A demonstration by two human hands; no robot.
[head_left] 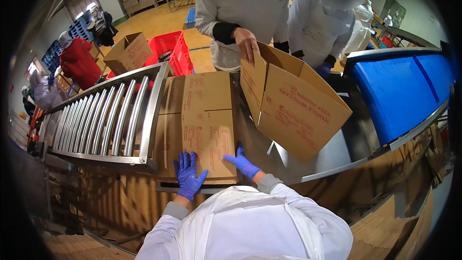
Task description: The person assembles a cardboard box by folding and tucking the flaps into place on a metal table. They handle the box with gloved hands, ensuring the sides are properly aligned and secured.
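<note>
A stack of flattened cardboard boxes, brown with red print, lies in front of me on a metal table. My left hand, in a blue glove, rests flat on its near part with the fingers spread. At the stack's right edge is my right hand, also gloved in blue, its fingers stretched out and touching the cardboard. Neither hand grips anything. Just beyond, to the right, an opened-up cardboard box stands tilted, held at its upper left edge by a co-worker's bare hand.
A roller conveyor adjoins the stack on the left; a blue belt conveyor runs at the right. Behind the rollers are a red crate and another open box. Two co-workers in white stand across the table. Cardboard sheets lie at lower right.
</note>
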